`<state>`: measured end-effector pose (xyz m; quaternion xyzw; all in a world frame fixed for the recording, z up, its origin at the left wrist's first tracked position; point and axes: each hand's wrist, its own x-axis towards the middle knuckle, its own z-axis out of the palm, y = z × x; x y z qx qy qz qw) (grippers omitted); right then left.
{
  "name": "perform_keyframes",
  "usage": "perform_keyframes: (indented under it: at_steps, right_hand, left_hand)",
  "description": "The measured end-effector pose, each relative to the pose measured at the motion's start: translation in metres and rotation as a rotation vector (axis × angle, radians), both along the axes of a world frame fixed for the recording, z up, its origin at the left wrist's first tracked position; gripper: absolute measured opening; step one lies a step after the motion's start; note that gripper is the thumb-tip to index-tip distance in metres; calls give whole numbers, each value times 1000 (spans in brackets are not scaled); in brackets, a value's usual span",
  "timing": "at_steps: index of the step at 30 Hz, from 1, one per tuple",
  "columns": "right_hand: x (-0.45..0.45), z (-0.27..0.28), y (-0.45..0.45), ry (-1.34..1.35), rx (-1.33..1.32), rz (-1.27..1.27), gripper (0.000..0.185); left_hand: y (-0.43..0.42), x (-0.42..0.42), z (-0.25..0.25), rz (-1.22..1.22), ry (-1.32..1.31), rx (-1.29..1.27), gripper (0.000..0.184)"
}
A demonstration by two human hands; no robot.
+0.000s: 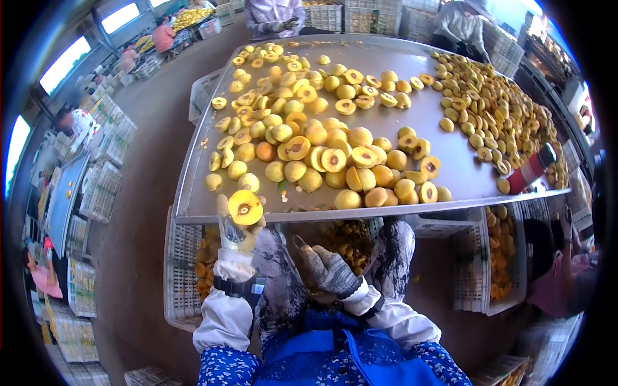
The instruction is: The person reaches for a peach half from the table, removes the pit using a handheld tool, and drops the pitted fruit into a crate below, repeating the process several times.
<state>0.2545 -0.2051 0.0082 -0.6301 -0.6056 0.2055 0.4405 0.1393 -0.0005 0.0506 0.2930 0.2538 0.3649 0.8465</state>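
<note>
My left hand (237, 233), in a pale glove, is closed on a halved yellow peach (245, 207), its cut face with a brown centre turned up toward me. It is just at the near left edge of the metal table (412, 122). Below the table edge, between my knees, my right hand (333, 269) wears a grey knit glove. Its fingers are wrapped round a small pitting tool (299, 242) with a looped metal tip; the handle is mostly hidden. A heap of halved peaches (309, 145) covers the table's left and middle, some cut side up.
More peach halves (496, 106) are piled on the table's right, beside a red and black cylinder (532, 168). Under the table, crates (182, 270) hold peach pieces, with another crate (468, 267) at right. People (273, 16) stand or sit across the table and around the hall.
</note>
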Motion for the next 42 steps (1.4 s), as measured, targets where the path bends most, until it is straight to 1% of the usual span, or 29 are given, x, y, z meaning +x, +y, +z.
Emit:
perform_keyframes:
  at_steps: [1,2,3,4,5,7,10,11,14,15,19,20,21,22,24,26,27,28,29,32,33,36,37,40,41,42]
  right_hand:
    - [-1,11,-1,92,-34,-27,45]
    - [-1,14,-1,98,-9,-56,42]
    - [-1,17,-1,103,16,-84,39]
    - [-1,20,-1,108,42,-113,37]
    - [-3,28,-2,149,24,-174,29]
    - [-5,30,-2,166,17,-232,28]
    - [-7,38,-6,213,-48,-279,30]
    - [-9,31,-7,131,-58,-286,29]
    - [-14,35,-13,129,-38,-351,28]
    - [-17,29,-14,115,-16,-360,28]
    - [-23,7,-16,-11,34,-360,28]
    - [-24,-3,-17,-43,84,-338,22]
    - [-25,-17,-16,-75,133,-316,23]
    - [-25,-24,-16,-108,182,-293,29]
    - [-24,-29,-15,-242,228,-356,31]
    - [-23,-21,-16,-217,191,-392,25]
    - [-22,-12,-16,-126,132,-398,22]
    - [-20,-6,-16,-35,73,-403,26]
    - [-20,-6,-17,-118,84,-390,23]
    - [-16,7,-22,-278,93,-339,27]
    - [-18,-10,-21,-259,57,-303,33]
    - [-15,-8,-21,-265,8,-288,33]
    - [-13,-2,-21,-172,-98,-254,35]
    - [-14,-9,-19,-130,-96,-280,43]
    - [-10,0,-22,-264,59,-252,43]
    - [-9,-1,-21,-246,59,-248,43]
  left_hand:
    - [-7,1,-1,-51,-29,28,60]
    - [-14,4,0,-102,-58,55,58]
    - [-24,7,2,-41,-31,-70,56]
    - [-29,9,0,-57,43,87,55]
    - [-34,10,-3,-72,116,244,54]
    - [-45,12,-9,-94,129,343,53]
    - [-58,18,-19,-109,-49,167,52]
    - [-60,18,-20,-166,-129,117,51]
    - [-70,21,-19,-212,-212,66,52]
    - [-76,20,-13,-205,-211,16,53]
    - [-94,24,-4,-195,-204,104,51]
    - [-97,25,-3,-195,-212,110,51]
    - [-99,26,-3,-195,-221,117,51]
    - [-100,25,-4,-195,-231,123,51]
    - [-95,23,-14,-225,-256,101,51]
    - [-95,23,-21,-241,-290,68,52]
    - [-95,25,-24,-237,-307,60,52]
    - [-97,27,-27,-233,-325,52,52]
    - [-98,29,-29,-228,-344,44,53]
    - [-103,30,-33,-160,-247,52,54]
    - [-111,33,-30,-51,-136,85,50]
    - [-118,41,-38,102,7,108,48]
    - [-122,44,-37,142,28,138,43]
    - [-125,49,-35,198,65,204,38]
    - [-122,48,-45,220,119,229,39]
    - [-122,48,-47,222,136,249,38]
